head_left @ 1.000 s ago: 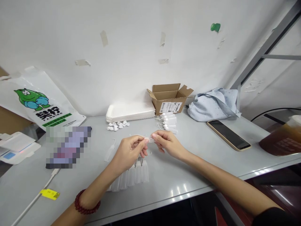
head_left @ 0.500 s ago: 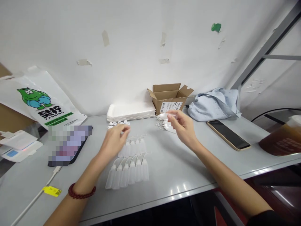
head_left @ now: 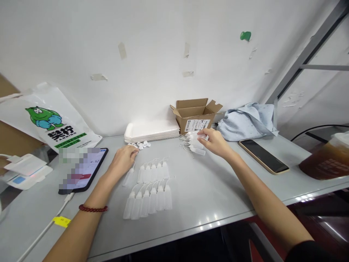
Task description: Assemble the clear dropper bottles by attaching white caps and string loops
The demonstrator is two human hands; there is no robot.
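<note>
At the heap of small white caps (head_left: 144,145), my left hand (head_left: 122,160) has its fingers curled together; whatever the fingertips hold is hidden. Beneath it lies one translucent squeeze bottle (head_left: 128,178) with a thin strand at its top. Similar bottles lie side by side in an upper row (head_left: 153,172) and a lower row (head_left: 148,201). My right hand (head_left: 216,142) pinches a squeeze bottle (head_left: 201,135) at a small pile of the same bottles (head_left: 195,148), in front of the carton.
Behind are a stack of white trays (head_left: 152,131), an open cardboard box (head_left: 195,116) and light blue cloth (head_left: 247,122). Phones lie at left (head_left: 89,169) and right (head_left: 263,156). A drink cup (head_left: 327,158) stands far right; a white bag (head_left: 51,116) leans at left.
My left hand has moved left and slightly down, uncovering more caps and the single bottle beside the upper row. My right hand has moved slightly right and lowered its bottle onto the pile.
</note>
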